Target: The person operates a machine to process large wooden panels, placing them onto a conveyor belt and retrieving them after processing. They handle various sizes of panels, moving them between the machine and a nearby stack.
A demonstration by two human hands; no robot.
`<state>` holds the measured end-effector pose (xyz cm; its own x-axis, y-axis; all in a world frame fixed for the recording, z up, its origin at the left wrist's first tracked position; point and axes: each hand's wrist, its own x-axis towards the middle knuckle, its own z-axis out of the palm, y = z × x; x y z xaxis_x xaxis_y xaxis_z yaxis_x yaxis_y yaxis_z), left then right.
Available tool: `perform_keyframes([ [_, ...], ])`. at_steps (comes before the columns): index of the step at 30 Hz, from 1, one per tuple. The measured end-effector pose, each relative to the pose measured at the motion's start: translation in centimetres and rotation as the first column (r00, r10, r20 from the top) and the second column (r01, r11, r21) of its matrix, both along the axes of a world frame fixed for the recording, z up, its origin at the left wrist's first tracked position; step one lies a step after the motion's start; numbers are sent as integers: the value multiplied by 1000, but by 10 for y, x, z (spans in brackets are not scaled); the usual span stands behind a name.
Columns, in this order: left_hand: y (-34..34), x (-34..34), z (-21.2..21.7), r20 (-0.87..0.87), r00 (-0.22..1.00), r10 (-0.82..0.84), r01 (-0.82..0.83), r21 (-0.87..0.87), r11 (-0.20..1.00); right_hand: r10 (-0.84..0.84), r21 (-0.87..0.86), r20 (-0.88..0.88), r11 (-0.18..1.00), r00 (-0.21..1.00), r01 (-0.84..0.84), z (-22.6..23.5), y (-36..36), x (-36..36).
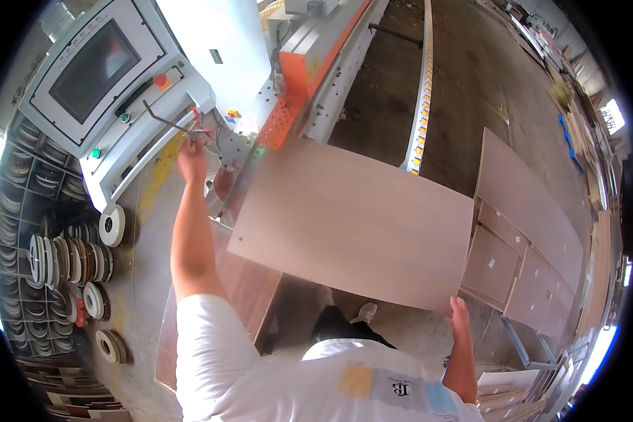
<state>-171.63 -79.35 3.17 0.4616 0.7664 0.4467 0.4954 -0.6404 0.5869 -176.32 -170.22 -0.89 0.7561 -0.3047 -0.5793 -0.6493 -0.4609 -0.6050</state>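
A large light-brown wooden panel [359, 225] lies flat in front of me, its far left end against the edge of a machine with an orange guard [286, 121]. My right hand [460, 316] is at the panel's near right corner, fingers bent along the edge. Off to the left, my left hand [192, 160] is stretched out to the machine's side beside a thin bent metal rod [163, 117] and small red-handled parts [202, 132]. Its fingers are closed there, but what they grip is too small to make out.
The machine's control console [95, 74] with a dark screen stands at the far left. Rolls of edge strip [70, 259] fill a rack beside it. A red-brown board [221, 309] sits low by my left. More panels [531, 239] rest at the right, near a roller rail [422, 105].
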Motion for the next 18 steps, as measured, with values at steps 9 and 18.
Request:
perform_keyframes([
  [9, -68, -161, 113, 40, 981, -188, 177, 199, 964, 67, -13, 52, 998, 996, -67, 6, 3, 10],
  [18, -217, -229, 91, -798, 583, -151, 0, -186, 982, 125, 59, 163, 989, 979, -136, -7, -10, 12],
])
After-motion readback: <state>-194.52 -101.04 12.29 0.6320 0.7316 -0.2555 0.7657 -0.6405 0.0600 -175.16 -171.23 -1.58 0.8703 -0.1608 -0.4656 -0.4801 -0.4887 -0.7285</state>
